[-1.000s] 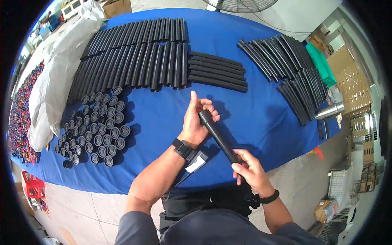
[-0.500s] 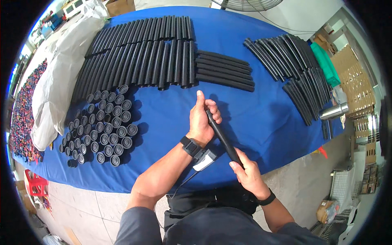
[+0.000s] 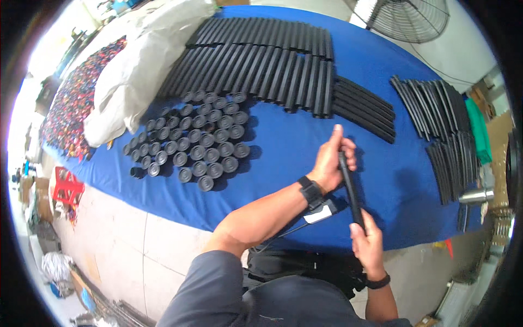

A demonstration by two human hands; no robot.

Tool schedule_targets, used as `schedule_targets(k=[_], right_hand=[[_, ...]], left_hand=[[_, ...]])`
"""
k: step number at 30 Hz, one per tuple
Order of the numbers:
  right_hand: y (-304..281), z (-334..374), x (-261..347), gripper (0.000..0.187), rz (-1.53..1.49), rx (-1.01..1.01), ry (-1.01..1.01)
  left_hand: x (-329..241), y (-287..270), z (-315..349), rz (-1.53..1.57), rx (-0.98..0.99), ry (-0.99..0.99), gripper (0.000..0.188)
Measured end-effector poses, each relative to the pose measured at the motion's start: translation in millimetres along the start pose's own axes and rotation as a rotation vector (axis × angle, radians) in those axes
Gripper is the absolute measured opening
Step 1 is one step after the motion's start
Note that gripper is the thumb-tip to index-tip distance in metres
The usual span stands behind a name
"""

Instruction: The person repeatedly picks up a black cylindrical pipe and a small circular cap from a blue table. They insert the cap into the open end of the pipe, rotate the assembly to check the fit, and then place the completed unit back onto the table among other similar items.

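Note:
A black tube [image 3: 351, 188] slants between my two hands, above the blue cloth near the table's front edge. My left hand [image 3: 331, 161] is closed round its upper end, thumb pointing up, so that end is partly hidden. Lower down, my right hand [image 3: 369, 240] grips the other end between thumb and fingers. Beyond my hands, long rows of black tubes [image 3: 261, 71] lie side by side. A smaller group of black tubes [image 3: 364, 109] lies crosswise beside them. Several round black caps [image 3: 215, 131] with ringed faces stand clustered to the left.
More black tubes [image 3: 436, 109] lie at the right by a green bin [image 3: 478, 131] and a shiny metal cylinder [image 3: 475, 195]. A white sheet [image 3: 136, 71] covers the left edge, beside a multicoloured pile [image 3: 81, 103]. A fan [image 3: 411, 19] stands behind the table; a red stool [image 3: 67, 185] is at left.
The view has swung, so the table and its contents sit differently in the picture. Both hands still hold the black tube, which is now a little steeper in the picture.

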State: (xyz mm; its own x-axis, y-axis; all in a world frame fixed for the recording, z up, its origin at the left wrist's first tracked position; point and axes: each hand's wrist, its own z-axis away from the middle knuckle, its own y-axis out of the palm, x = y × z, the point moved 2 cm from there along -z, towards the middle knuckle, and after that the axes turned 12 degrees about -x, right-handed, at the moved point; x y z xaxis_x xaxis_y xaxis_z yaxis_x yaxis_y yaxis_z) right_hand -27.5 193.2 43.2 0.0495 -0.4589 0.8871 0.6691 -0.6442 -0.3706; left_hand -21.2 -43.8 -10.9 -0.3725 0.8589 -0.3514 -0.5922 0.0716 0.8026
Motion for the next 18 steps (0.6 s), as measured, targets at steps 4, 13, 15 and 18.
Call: schedule_targets(k=[4,13,15,18], right_hand=[[-24.6,-0.1,-5.0,0.03,0.041,-0.09,-0.063],[-36.7,9.0,-15.5,0.037,-0.877,0.397,0.452],[-37.3,9.0,-14.9,0.039,-0.769,0.367,0.448],[-40.7,7.1,-13.0,0.033,-0.277,0.129,0.208]], left_hand=[[-12.6,10.5,9.6,-0.508,0.243,0.221,0.055],[-13.8,18.0,23.6,-0.626,0.519,0.036,0.021],[-13.3,16.3,20.6,-0.682,0.501,0.049,0.019],[-11.4,13.6,16.2,-0.785,0.48,0.047,0.017]])
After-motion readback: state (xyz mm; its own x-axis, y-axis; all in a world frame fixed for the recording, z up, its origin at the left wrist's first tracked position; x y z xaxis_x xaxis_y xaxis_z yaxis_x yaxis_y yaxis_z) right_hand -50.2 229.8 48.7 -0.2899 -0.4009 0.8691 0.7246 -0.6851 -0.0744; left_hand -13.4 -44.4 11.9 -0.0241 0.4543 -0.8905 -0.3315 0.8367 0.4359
